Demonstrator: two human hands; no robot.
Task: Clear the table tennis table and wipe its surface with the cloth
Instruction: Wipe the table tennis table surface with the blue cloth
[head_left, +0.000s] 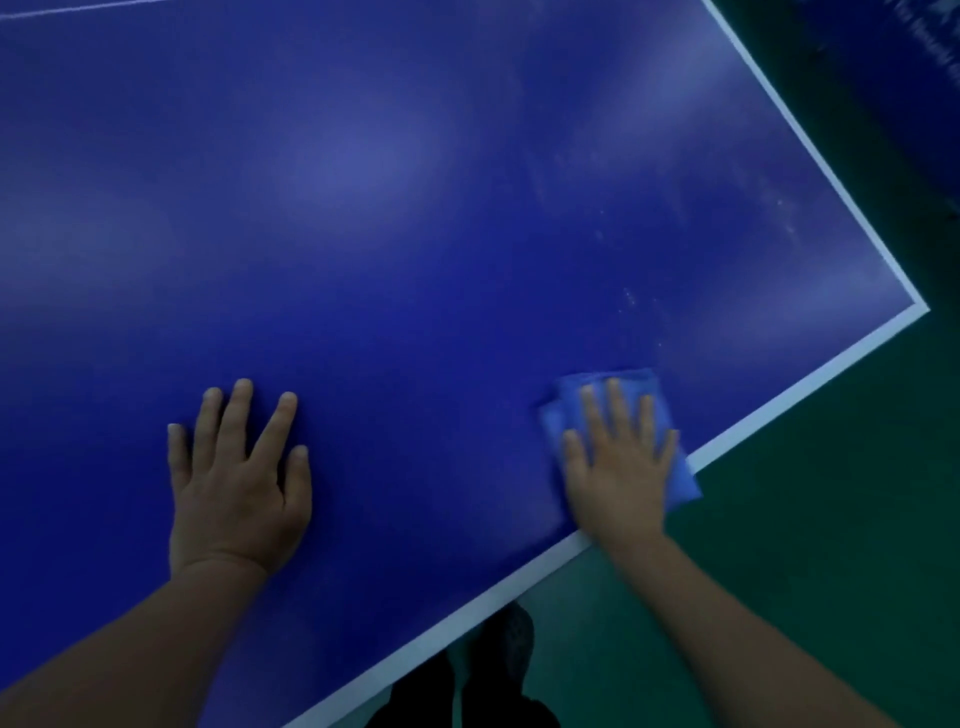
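A dark green floor (810, 545) is showing to the right of and below the right hand, matte and evenly coloured. Soft patches of overhead light are glinting off the surface ahead of both hands. A dim blue barrier (904, 47) is standing far beyond the right hand

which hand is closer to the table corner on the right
Right. The right hand presses the blue cloth flat near the white edge, below-left of the corner. The left hand lies flat much farther left.
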